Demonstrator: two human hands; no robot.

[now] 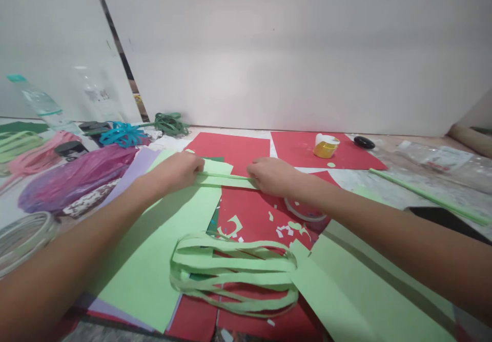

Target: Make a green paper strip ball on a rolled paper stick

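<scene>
Your left hand [180,172] and your right hand [271,175] both pinch one narrow light green paper strip [225,177], stretched flat between them over the red paper sheets [249,211] on the desk [403,183]. At 6 o'clock from the strip lies a bundle of looped green strips [234,275]. At 2 o'clock from your right hand stands a small yellow glue pot [326,146].

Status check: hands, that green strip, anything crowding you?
Left hand and right hand pinch green paper strip between them. Looped strips lie nearer. Glue pot beyond, apart.
</scene>
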